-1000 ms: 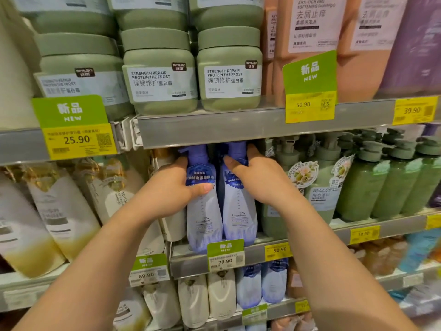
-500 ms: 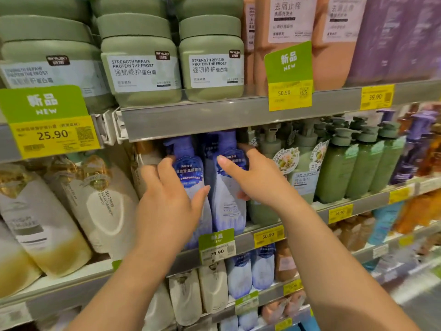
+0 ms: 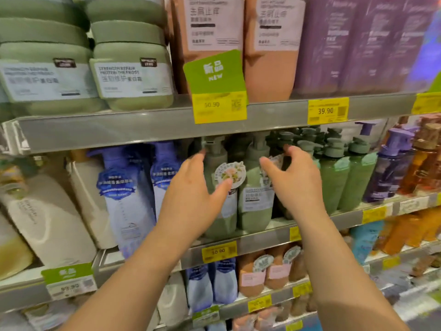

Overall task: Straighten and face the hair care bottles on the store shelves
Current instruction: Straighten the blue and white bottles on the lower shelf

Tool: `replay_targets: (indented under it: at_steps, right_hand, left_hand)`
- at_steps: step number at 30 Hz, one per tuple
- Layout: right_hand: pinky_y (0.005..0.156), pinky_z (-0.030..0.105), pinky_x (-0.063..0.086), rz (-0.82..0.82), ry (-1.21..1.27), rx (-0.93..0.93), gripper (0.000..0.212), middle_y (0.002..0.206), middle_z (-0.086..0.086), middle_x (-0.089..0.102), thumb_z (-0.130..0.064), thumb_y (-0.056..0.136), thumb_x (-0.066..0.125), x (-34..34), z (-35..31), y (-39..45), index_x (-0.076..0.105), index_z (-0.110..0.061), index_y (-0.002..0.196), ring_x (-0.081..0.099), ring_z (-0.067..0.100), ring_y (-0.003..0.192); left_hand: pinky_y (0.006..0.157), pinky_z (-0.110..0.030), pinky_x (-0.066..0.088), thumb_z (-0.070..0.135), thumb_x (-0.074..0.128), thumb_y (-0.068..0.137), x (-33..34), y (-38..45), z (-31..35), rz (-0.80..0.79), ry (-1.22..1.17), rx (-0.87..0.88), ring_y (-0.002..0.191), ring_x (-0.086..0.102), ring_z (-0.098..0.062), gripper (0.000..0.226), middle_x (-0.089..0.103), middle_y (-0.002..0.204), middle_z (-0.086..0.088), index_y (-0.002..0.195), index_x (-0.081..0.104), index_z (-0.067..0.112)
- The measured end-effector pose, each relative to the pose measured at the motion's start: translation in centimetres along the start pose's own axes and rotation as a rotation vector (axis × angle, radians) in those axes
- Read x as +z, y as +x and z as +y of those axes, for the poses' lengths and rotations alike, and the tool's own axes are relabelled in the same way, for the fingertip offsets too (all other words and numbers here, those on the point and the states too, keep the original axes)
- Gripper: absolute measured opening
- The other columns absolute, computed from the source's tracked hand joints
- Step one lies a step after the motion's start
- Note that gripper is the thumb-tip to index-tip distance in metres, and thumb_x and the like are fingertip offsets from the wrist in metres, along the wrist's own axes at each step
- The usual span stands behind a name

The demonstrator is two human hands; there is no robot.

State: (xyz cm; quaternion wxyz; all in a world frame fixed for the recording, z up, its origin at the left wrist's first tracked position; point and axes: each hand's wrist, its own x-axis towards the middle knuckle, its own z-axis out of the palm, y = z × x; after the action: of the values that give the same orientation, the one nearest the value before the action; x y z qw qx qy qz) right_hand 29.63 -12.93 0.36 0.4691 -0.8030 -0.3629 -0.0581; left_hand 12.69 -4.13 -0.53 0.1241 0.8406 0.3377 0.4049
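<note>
Green pump bottles point(image 3: 256, 187) stand on the middle shelf point(image 3: 262, 240), probably full, heavy and slick. My left hand point(image 3: 191, 194) and right hand point(image 3: 293, 177) hover spread, empty; I'd grip the bodies, not the pumps.

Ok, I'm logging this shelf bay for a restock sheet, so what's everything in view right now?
green jars: at least four, stacked, top shelf left.
orange pouches: two, top shelf centre.
purple packs: count unclear, top shelf right.
blue-white bottles: two, middle shelf.
pale green pump bottles: two, middle shelf centre.
darker green pump bottles: several, to their right.
cream pouches: middle shelf left.
price tags: yellow, on shelf edges.
left hand: open, at the left pale green bottle.
right hand: open, fingers spread, at the right one.
</note>
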Motion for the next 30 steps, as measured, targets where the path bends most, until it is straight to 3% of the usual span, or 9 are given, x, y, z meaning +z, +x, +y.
replay_targets:
  at_steps: [2,5,9,14,17,20,26,30]
  right_hand:
    - [0.096,0.036,0.043,-0.126,-0.022,-0.019,0.078,0.141,0.010,0.054,-0.054,0.091,0.062,0.1,0.6,1.4,0.037,-0.009,0.150,0.050,0.028,0.129]
    - [0.080,0.035,0.045,-0.293,-0.039,-0.074,0.068,0.111,0.007,0.068,-0.060,0.089,0.059,0.4,1.2,3.0,0.048,-0.015,0.139,0.061,0.029,0.110]
    - [0.068,0.037,0.047,-0.308,-0.101,-0.202,0.066,0.089,0.008,0.068,-0.064,0.090,0.053,0.6,1.6,4.1,0.050,-0.013,0.132,0.064,0.031,0.093]
    - [0.070,0.039,0.052,-0.346,-0.124,-0.235,0.070,0.086,0.005,0.062,-0.068,0.091,0.049,0.3,1.7,4.7,0.053,-0.008,0.128,0.062,0.032,0.090]
    - [0.080,0.045,0.055,-0.374,-0.103,-0.216,0.068,0.097,0.010,0.066,-0.069,0.088,0.050,0.2,1.6,5.0,0.057,-0.010,0.121,0.062,0.034,0.095]
    - [0.080,0.045,0.055,-0.390,-0.110,-0.234,0.065,0.103,0.014,0.068,-0.069,0.088,0.050,0.1,1.7,5.3,0.058,-0.011,0.115,0.062,0.035,0.097]
    - [0.078,0.043,0.056,-0.443,-0.115,-0.239,0.068,0.097,0.010,0.068,-0.073,0.087,0.046,0.1,2.0,5.4,0.059,-0.012,0.113,0.062,0.032,0.093]
    - [0.070,0.039,0.053,-0.436,-0.108,-0.212,0.068,0.080,0.004,0.059,-0.075,0.087,0.045,0.5,2.5,5.1,0.058,-0.009,0.099,0.062,0.028,0.085]
  left_hand:
    - [0.097,-0.032,0.038,0.052,0.065,0.085,1.4,1.0,0.5,0.004,0.016,-0.070,0.128,0.047,-0.026,0.080,0.050,0.142,-0.009,0.148,0.034,0.014]
    - [0.088,-0.038,0.043,0.055,0.067,0.082,2.6,1.9,1.0,0.027,0.077,-0.158,0.121,0.052,-0.035,0.086,0.059,0.129,-0.016,0.147,0.032,0.011]
    - [0.072,-0.038,0.051,0.066,0.066,0.076,3.1,2.4,1.5,0.009,0.192,-0.243,0.098,0.065,-0.036,0.082,0.070,0.099,-0.014,0.131,0.038,0.011]
    - [0.060,-0.036,0.038,0.065,0.065,0.078,3.3,2.7,2.2,0.016,0.365,-0.267,0.095,0.062,-0.039,0.081,0.067,0.093,-0.016,0.125,0.041,0.003]
    - [0.058,-0.036,0.036,0.064,0.066,0.078,2.7,3.0,2.6,-0.011,0.412,-0.250,0.090,0.063,-0.038,0.073,0.064,0.086,-0.013,0.114,0.044,0.005]
    - [0.055,-0.037,0.037,0.067,0.063,0.079,2.4,3.0,2.7,-0.056,0.458,-0.231,0.082,0.061,-0.035,0.064,0.052,0.072,-0.004,0.101,0.041,0.011]
    - [0.061,-0.040,0.051,0.070,0.062,0.077,2.5,3.3,2.7,-0.078,0.437,-0.284,0.072,0.057,-0.027,0.071,0.061,0.074,-0.006,0.109,0.048,0.009]
    - [0.060,-0.038,0.050,0.068,0.064,0.076,2.9,2.8,2.8,-0.015,0.409,-0.296,0.081,0.061,-0.030,0.076,0.066,0.084,-0.006,0.122,0.044,0.011]
